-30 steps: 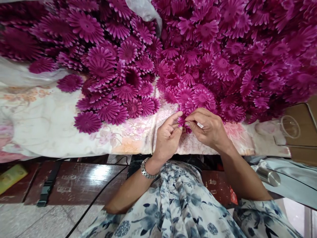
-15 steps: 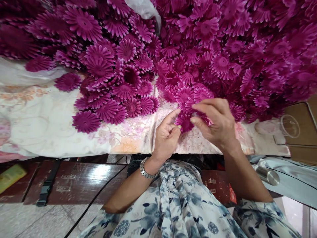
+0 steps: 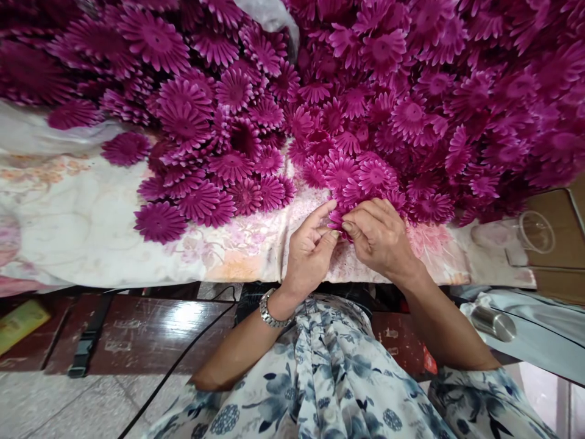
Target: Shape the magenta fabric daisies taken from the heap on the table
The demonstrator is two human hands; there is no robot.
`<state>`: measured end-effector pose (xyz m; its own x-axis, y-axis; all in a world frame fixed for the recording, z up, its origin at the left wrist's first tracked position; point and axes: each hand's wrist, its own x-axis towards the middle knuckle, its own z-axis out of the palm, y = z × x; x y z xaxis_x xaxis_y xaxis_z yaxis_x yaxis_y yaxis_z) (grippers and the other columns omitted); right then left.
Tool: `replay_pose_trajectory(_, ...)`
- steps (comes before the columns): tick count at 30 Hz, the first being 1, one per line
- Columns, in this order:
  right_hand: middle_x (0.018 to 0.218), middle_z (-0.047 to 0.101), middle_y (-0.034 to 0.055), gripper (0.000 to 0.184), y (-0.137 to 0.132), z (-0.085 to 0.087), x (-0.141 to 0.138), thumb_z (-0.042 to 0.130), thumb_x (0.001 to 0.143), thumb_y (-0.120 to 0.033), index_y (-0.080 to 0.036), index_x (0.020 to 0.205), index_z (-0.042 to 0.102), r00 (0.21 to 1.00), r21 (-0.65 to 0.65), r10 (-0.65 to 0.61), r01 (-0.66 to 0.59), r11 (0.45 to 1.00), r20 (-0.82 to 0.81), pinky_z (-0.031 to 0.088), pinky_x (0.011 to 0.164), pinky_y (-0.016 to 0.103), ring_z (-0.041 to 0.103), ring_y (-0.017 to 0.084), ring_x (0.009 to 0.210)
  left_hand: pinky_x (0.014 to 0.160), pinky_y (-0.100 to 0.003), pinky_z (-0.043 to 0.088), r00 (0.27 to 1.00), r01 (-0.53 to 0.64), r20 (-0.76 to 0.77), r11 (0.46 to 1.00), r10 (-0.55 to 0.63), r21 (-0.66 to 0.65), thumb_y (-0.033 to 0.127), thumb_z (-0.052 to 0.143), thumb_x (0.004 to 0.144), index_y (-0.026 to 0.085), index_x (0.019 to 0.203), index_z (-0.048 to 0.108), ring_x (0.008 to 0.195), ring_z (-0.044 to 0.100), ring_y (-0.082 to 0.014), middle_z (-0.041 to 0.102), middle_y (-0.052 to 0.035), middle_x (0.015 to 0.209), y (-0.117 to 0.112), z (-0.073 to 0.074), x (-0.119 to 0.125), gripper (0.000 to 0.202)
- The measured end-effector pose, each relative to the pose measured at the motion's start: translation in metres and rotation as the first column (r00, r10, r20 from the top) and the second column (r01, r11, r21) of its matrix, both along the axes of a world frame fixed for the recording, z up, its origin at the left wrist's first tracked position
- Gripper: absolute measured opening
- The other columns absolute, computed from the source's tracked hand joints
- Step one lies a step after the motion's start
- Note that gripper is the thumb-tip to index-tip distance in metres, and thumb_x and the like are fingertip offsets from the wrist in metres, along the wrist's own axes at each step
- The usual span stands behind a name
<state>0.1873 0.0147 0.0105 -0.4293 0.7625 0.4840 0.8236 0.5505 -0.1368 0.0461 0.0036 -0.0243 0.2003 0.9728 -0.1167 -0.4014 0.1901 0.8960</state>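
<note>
Between my hands is a magenta artificial flower head [image 3: 337, 219], low over the cloth. My left hand [image 3: 311, 250] has its thumb and fingers closed at the flower's near left edge, with the index finger stretched out along it. My right hand [image 3: 381, 238] pinches at the flower's right side, thumb against curled fingers. These fingers cover much of the flower, so exactly what lies in the pinch is partly hidden. Just beyond my hands, more flower heads [image 3: 340, 172] of the same kind lie in a large heap.
A second heap of flower heads [image 3: 198, 201] lies to the left on the floral tablecloth [image 3: 91, 225]. Plastic sheeting [image 3: 269, 15] shows among the heaps. A clear plastic cup [image 3: 535, 232] lies at the right by cardboard [image 3: 560, 244]. Below stands a metal cylinder [image 3: 493, 323].
My right hand has come down and left onto the flower head, its fingers closing from apart into a pinch. My left hand has barely moved.
</note>
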Motion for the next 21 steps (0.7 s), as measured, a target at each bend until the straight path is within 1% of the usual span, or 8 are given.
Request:
replay_pose_trajectory(4,0.076,0.064,0.0044,0.012,-0.0024,0.0016,-0.001,0.05,0.089,-0.022,-0.019,0.08,0.059,0.999,0.018,-0.002,0.003,1.0,-0.037,0.037,0.067,0.034,0.052,0.018,0.073,0.045,-0.018,0.03,0.997,-0.032,0.064,0.999,0.032,-0.005,0.027,0.066,0.078,0.024,0.122,0.059,0.046,0.032,-0.0058,0.045,0.0066,0.052,0.0007,0.0032,0.001,0.045)
replay_pose_trajectory(6,0.078,0.065,0.0038,0.009,-0.0031,0.003,-0.0007,0.052,0.088,-0.022,-0.02,0.082,0.059,0.997,0.02,0.002,0.0,1.0,-0.074,0.037,0.068,0.034,0.053,0.018,0.075,0.046,-0.018,0.032,0.996,-0.059,0.07,0.998,0.059,-0.013,0.027,0.067,0.076,0.024,0.12,0.059,0.045,0.033,-0.0056,0.048,0.0069,0.052,0.0011,0.0042,0.0013,0.045)
replay_pose_trajectory(9,0.076,0.065,0.0025,0.007,-0.0038,0.0043,-0.0001,0.054,0.087,-0.023,-0.021,0.081,0.057,0.989,0.007,0.001,0.0,1.0,-0.146,0.039,0.07,0.034,0.056,0.018,0.076,0.045,-0.018,0.032,0.994,-0.089,0.064,0.996,0.09,-0.017,0.03,0.069,0.075,0.024,0.118,0.06,0.044,0.032,-0.0056,0.048,0.0076,0.05,0.0013,0.005,0.0012,0.045)
replay_pose_trajectory(10,0.076,0.064,0.0023,0.006,-0.0039,0.0045,-0.0001,0.055,0.087,-0.023,-0.021,0.081,0.056,0.986,0.003,0.0,0.0,1.0,-0.167,0.04,0.07,0.034,0.056,0.018,0.076,0.046,-0.018,0.033,0.993,-0.089,0.072,0.996,0.09,-0.015,0.031,0.069,0.076,0.024,0.118,0.061,0.045,0.035,-0.0058,0.05,0.007,0.051,0.0013,0.005,0.0011,0.043)
replay_pose_trajectory(12,0.075,0.064,0.0021,0.005,-0.0043,0.0047,-0.0004,0.055,0.086,-0.023,-0.022,0.081,0.056,0.978,-0.004,0.005,-0.006,1.0,-0.207,0.042,0.071,0.034,0.057,0.018,0.076,0.053,-0.018,0.039,0.991,-0.08,0.112,0.997,0.08,0.002,0.033,0.068,0.077,0.024,0.115,0.061,0.053,0.045,-0.0068,0.058,0.0041,0.061,0.001,0.0046,0.0012,0.04)
replay_pose_trajectory(15,0.076,0.063,0.0033,0.005,-0.005,0.0042,-0.0025,0.055,0.086,-0.023,-0.021,0.082,0.055,0.961,-0.015,0.006,-0.01,1.0,-0.277,0.044,0.071,0.034,0.057,0.018,0.076,0.066,-0.02,0.046,0.986,-0.083,0.15,0.995,0.074,0.054,0.028,0.07,0.075,0.021,0.103,0.064,0.071,0.057,-0.0094,0.065,0.0002,0.08,0.0009,0.0032,0.0025,0.029)
replay_pose_trajectory(18,0.081,0.063,0.0049,0.005,-0.0063,0.004,-0.0048,0.052,0.088,-0.024,-0.021,0.084,0.053,0.936,-0.048,0.006,-0.024,0.999,-0.352,0.047,0.072,0.034,0.06,0.018,0.082,0.066,-0.02,0.047,0.991,-0.119,0.07,0.989,0.114,0.083,0.022,0.068,0.074,0.019,0.081,0.062,0.069,0.057,-0.0095,0.062,0.0015,0.073,0.0013,0.0022,0.0041,0.009)
replay_pose_trajectory(21,0.083,0.063,0.0041,0.006,-0.0082,0.0062,-0.0046,0.051,0.088,-0.026,-0.021,0.088,0.054,0.921,-0.124,-0.007,-0.045,0.991,-0.39,0.047,0.07,0.031,0.061,0.017,0.081,0.061,-0.02,0.046,0.993,-0.118,0.02,0.991,0.117,0.064,0.021,0.065,0.076,0.018,0.073,0.059,0.061,0.055,-0.0089,0.059,0.0033,0.066,0.0013,0.0027,0.0048,0.007)
